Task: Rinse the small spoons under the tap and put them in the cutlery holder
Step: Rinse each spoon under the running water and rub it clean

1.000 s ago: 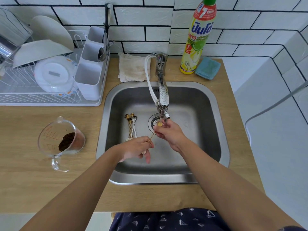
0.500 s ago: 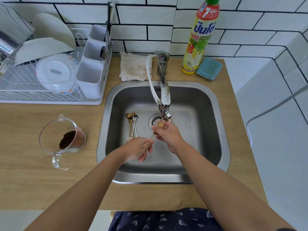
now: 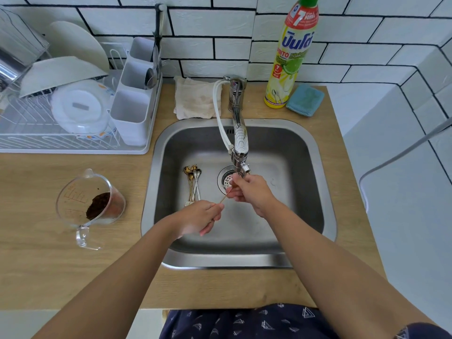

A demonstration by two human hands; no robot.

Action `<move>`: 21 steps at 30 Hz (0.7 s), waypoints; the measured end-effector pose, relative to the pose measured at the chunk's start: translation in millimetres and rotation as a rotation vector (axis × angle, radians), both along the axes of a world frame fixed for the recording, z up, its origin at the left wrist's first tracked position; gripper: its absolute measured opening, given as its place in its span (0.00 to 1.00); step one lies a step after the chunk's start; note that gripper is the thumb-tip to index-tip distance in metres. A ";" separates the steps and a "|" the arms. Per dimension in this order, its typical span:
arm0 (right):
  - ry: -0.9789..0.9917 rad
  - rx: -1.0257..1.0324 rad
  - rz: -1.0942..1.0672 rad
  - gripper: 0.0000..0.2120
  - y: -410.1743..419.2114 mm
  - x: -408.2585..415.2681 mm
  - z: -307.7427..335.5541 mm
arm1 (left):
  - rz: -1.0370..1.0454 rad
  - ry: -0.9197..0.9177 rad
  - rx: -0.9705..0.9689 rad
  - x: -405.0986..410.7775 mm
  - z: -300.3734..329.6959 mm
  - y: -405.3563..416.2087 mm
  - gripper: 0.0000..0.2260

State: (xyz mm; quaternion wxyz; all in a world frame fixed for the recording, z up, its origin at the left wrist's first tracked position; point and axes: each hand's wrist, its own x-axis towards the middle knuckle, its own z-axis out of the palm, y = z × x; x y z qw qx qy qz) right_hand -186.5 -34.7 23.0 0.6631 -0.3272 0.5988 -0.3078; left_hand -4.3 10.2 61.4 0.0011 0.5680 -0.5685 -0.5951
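the left hand (image 3: 198, 217) pinches the thin handle end of a small gold spoon (image 3: 224, 198), and the right hand (image 3: 249, 190) curls its fingers round the bowl end, which is hidden in that grip, right under the tap (image 3: 239, 133) spout and above the drain (image 3: 226, 180). both hands are over the steel sink (image 3: 315, 182). a bunch of other small spoons (image 3: 192, 183) lies on the sink floor just left of the drain. up left on the wooden tabletop (image 3: 36, 260), the white cutlery holder (image 3: 133, 104) stands at the edge of the dish rack (image 3: 29, 140). a measuring jug (image 3: 90, 204) with dark grounds sits left of the sink; a cloth (image 3: 195, 97), dish soap bottle (image 3: 291, 57) and blue sponge (image 3: 305, 100) sit behind it.
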 end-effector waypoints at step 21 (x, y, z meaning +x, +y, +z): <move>-0.299 0.031 -0.124 0.09 8.8 -6.0 -3.0 | 0.177 0.150 0.084 1.8 5.2 4.0 0.16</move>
